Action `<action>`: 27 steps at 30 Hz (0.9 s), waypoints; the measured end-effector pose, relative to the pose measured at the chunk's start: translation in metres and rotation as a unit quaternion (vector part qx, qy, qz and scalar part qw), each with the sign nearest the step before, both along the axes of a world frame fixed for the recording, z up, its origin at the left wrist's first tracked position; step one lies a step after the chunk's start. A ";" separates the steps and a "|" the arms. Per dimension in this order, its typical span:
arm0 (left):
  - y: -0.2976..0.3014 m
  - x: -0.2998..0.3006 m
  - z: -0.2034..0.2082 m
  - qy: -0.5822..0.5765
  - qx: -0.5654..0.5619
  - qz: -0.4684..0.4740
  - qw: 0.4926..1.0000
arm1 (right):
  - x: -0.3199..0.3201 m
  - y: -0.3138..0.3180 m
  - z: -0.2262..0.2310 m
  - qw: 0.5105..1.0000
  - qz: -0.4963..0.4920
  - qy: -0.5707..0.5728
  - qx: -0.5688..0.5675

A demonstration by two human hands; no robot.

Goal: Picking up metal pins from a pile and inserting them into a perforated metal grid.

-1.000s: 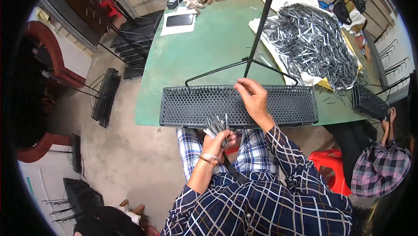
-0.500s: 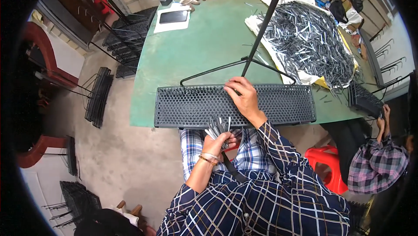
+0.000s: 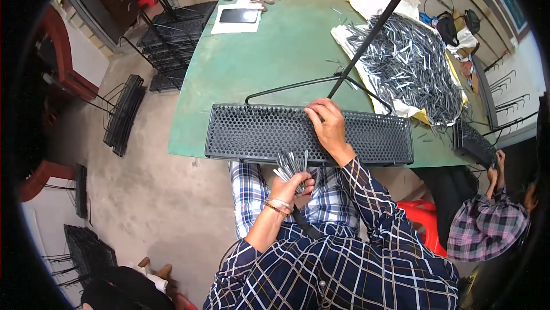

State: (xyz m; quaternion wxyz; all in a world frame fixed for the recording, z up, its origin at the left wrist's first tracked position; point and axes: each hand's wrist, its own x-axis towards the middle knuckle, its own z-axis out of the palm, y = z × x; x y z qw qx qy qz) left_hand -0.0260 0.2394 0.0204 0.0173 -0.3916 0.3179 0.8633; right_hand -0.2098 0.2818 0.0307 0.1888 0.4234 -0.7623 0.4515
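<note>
Along the table edge, the black rack lies lengthwise.

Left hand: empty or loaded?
Loaded: the left hand is closed around a bundle of thin, straight, dark-grey and silvery strips, whose ends fan out above it.

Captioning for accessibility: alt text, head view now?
The left hand holds a bunch of thin grey strips; the right hand is at the back edge of a black perforated tray at a green table's edge. A big heap of similar strips lies farther right.
</note>
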 end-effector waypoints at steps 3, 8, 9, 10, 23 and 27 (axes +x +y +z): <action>0.002 0.001 -0.002 0.013 0.010 0.014 1.000 | -0.003 -0.001 0.001 0.998 0.021 -0.044 -0.027; 0.002 0.000 0.001 0.012 0.016 0.017 1.000 | -0.006 -0.002 0.002 0.998 0.023 -0.066 -0.008; 0.003 0.000 0.000 0.012 0.018 0.018 1.000 | -0.006 -0.002 0.001 0.998 0.020 -0.056 0.001; 0.003 0.000 -0.002 0.021 0.016 0.021 0.999 | -0.005 -0.001 -0.001 0.998 0.021 -0.056 0.002; 0.005 -0.003 0.007 0.041 0.025 0.064 0.997 | 0.015 0.022 0.016 0.991 0.041 -0.125 0.016; 0.005 -0.008 0.013 0.060 -0.014 0.057 0.996 | 0.040 0.045 0.019 0.846 0.158 -0.491 0.133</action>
